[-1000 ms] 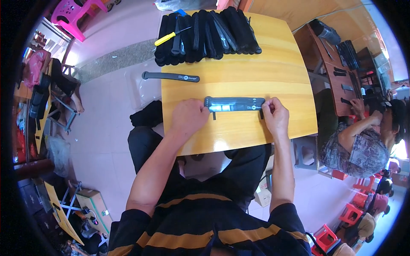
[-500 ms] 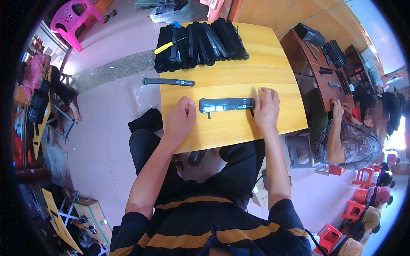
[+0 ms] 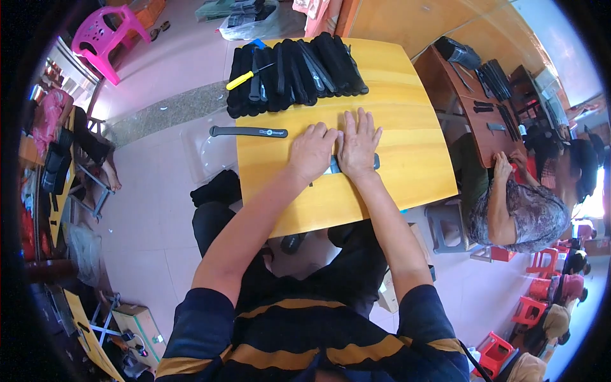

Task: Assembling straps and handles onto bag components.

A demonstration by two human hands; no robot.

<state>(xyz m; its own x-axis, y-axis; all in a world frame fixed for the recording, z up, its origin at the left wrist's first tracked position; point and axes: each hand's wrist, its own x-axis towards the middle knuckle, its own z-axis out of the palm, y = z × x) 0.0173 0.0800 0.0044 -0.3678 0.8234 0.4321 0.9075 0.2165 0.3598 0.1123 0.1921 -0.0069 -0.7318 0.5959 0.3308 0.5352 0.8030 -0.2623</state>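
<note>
A glossy dark flat strap pack (image 3: 377,162) lies crosswise on the yellow table, mostly covered by my hands. My right hand (image 3: 358,146) rests flat over its middle, fingers stretched out and apart. Beside it, my left hand (image 3: 310,154) is closed with curled fingers over the pack's left part, its thumb side touching the right hand. Whatever those fingers hold, if anything, is hidden. A loose dark strap (image 3: 249,132) with a rounded end sticks out over the table's left edge.
Rows of black straps (image 3: 332,63) are piled along the table's far side. On them lies a yellow-handled tool (image 3: 240,80) with a thin shaft. A co-worker (image 3: 522,213) sits at a brown table (image 3: 468,108) on the right. A pink chair (image 3: 105,38) stands far left.
Both hands have come together over the strap pack, covering most of it. My right hand has moved left and flattened; my left hand has moved right, still closed.
</note>
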